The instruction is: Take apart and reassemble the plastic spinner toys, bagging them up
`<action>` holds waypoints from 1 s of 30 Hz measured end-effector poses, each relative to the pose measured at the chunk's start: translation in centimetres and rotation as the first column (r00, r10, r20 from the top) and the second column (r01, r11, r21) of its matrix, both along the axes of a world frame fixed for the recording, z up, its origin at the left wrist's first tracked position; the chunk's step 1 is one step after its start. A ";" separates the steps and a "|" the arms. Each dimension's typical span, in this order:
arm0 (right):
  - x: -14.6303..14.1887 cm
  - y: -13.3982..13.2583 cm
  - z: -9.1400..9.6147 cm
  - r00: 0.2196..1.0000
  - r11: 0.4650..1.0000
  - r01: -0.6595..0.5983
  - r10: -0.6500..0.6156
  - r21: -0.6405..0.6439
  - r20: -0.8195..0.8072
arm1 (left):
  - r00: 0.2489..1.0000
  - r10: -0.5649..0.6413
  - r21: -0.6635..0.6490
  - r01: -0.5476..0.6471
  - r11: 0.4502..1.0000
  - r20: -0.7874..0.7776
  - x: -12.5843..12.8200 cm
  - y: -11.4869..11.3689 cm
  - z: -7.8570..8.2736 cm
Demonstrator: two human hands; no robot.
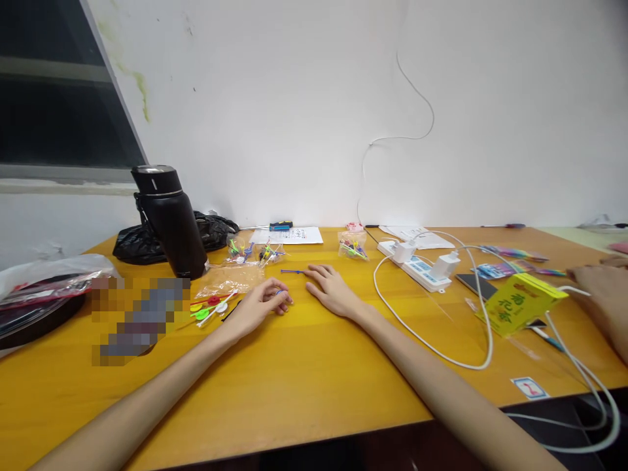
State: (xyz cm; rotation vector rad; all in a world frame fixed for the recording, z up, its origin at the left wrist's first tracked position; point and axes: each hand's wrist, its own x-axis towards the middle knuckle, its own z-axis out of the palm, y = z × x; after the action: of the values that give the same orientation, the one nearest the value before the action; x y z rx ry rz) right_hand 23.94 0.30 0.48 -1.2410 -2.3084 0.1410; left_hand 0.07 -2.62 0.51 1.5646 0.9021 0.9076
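Both my forearms reach over a yellow wooden table (304, 379). My left hand (260, 302) rests on the table with fingers curled, pinching a small blue ring end at its fingertips. My right hand (330, 288) lies flat with fingers stretched out, its fingertips at a thin blue cable tie (293, 271) that runs left from them. Beside my left hand lie several loose coloured cable ties (210, 306) in red, green and white, next to a clear plastic bag (230, 280).
A black flask (171, 222) and black bag (142, 245) stand at the back left. Small bags of ties (352, 247), papers (289, 235), a white power strip (417, 267) with chargers and cables, a yellow carton (520, 302) and another person's hand (601, 284) are at the right.
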 end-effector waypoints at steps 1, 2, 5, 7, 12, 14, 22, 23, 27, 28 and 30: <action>0.3 0.3 -0.2 0.999 1.000 0.008 -0.007 -0.008 0.031 | 1.000 0.002 -0.009 -0.002 1.000 0.007 0.0 0.0 0.0; 0.5 0.5 -0.4 0.999 1.000 0.002 -0.001 -0.008 0.048 | 1.000 0.004 -0.020 -0.003 1.000 0.016 0.0 0.0 0.1; 0.6 0.5 -0.2 0.999 0.999 -0.023 0.021 0.038 0.046 | 0.999 0.017 -0.057 -0.014 0.998 0.043 0.0 -0.1 0.3; 0.4 0.3 0.1 0.999 0.998 -0.014 0.012 0.064 0.037 | 0.998 0.023 -0.063 -0.020 0.998 0.051 0.0 -0.1 0.4; 0.6 0.5 0.6 0.995 0.993 0.095 -0.096 0.067 0.008 | 0.999 0.010 -0.037 -0.009 0.999 0.042 0.1 -0.1 0.6; 0.7 0.6 0.5 0.994 0.993 0.108 -0.108 0.051 -0.007 | 0.999 0.008 -0.038 -0.006 0.999 0.038 0.1 -0.1 0.6; 0.4 0.7 0.5 0.959 0.987 0.074 -0.111 -0.145 -0.261 | 0.989 0.051 -0.151 -0.030 0.988 0.137 0.0 0.1 0.2; 0.3 0.7 0.5 0.926 0.976 0.012 -0.093 -0.218 -0.367 | 0.986 0.048 -0.167 -0.021 0.986 0.158 0.0 0.1 0.1; -0.4 0.8 0.9 0.747 0.897 -0.281 -0.019 -0.341 -0.665 | 0.976 0.024 -0.184 0.016 0.983 0.215 0.1 0.1 0.0; -0.6 0.7 1.0 0.719 0.884 -0.311 -0.021 -0.350 -0.694 | 0.976 0.019 -0.178 0.020 0.984 0.215 0.1 0.1 0.0; -0.9 0.5 1.2 0.682 0.869 -0.339 -0.037 -0.361 -0.730 | 0.980 0.013 -0.155 0.018 0.988 0.198 0.1 0.0 0.2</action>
State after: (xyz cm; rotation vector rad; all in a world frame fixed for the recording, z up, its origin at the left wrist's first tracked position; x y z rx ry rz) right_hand 23.03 0.79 1.64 -0.9269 -1.6853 1.1196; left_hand 0.16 -2.63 0.75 1.3154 0.8081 0.9502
